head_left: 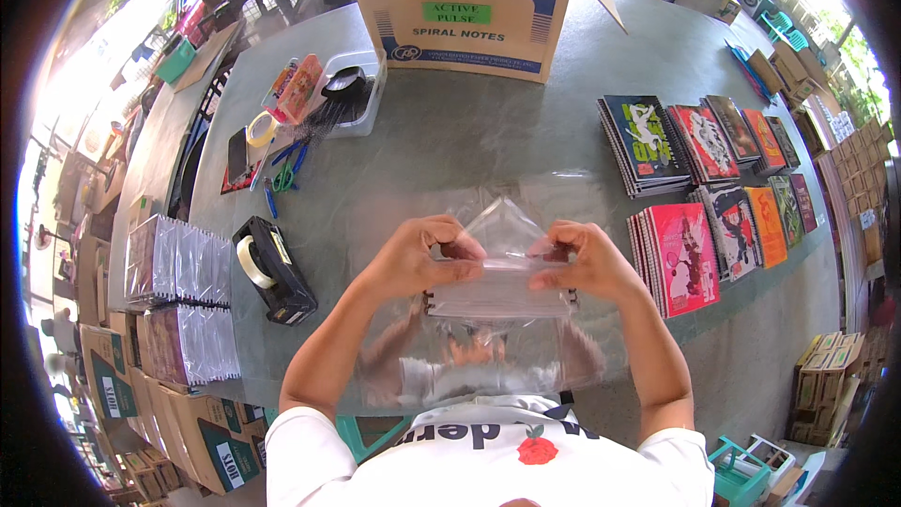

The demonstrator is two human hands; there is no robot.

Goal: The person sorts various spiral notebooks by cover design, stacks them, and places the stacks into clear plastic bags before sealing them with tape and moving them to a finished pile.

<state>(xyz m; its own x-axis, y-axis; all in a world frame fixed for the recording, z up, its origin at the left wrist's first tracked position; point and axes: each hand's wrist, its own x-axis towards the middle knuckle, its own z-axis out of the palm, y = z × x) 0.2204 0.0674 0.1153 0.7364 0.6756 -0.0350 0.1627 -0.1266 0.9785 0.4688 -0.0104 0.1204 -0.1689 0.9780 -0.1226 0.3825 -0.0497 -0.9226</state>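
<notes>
In front of me lies a small stack of spiral-bound notebooks (499, 303), seen through clear plastic film, its dark coil showing at the edges. My left hand (424, 253) pinches the film's folded edge at the left, thumb against fingers. At the right, my right hand (589, 261) pinches the same edge. Between and beyond the two hands, the clear plastic film (507, 222) rises to a pointed fold. More of the film spreads flat and shiny on the table around the stack.
A black tape dispenser (283, 279) stands left, beside plastic-wrapped notebook bundles (178, 263). Farther back are green-handled scissors (283, 176), a tape roll (261, 130) and a clear plastic bin (368, 117). A large cardboard box (460, 23) stands behind. Stacked spiral notebooks (674, 258) fill the right.
</notes>
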